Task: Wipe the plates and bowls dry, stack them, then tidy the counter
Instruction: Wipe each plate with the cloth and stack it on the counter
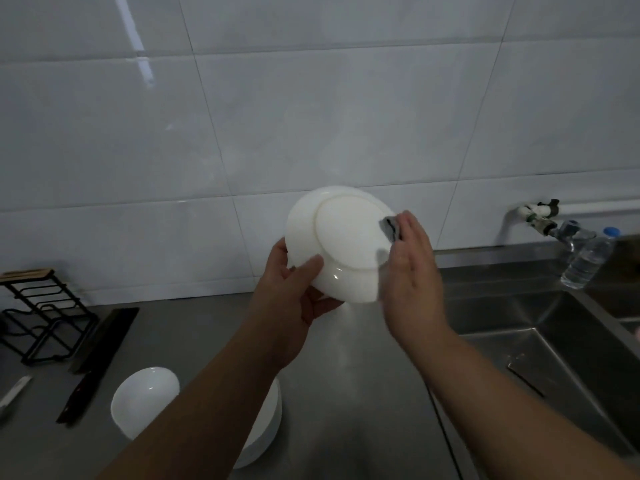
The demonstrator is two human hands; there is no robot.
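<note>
My left hand (294, 296) grips the lower left rim of a white plate (341, 237), held up above the counter with its underside facing me. My right hand (410, 268) lies flat with straight fingers against the plate's right side and presses a small grey cloth (391, 228) onto it; only a bit of the cloth shows beyond my fingertips. Lower down on the steel counter (346, 375), a white bowl (145, 400) stands at the left. A stack of white dishes (263, 434) sits beside it, mostly hidden under my left forearm.
A black wire rack (45, 317) stands at the far left, with a dark knife (93, 368) and a second utensil (14, 389) lying near it. The steel sink (554, 341) is at the right, under a wall tap (540, 216) with a plastic water bottle (588, 258) beside it.
</note>
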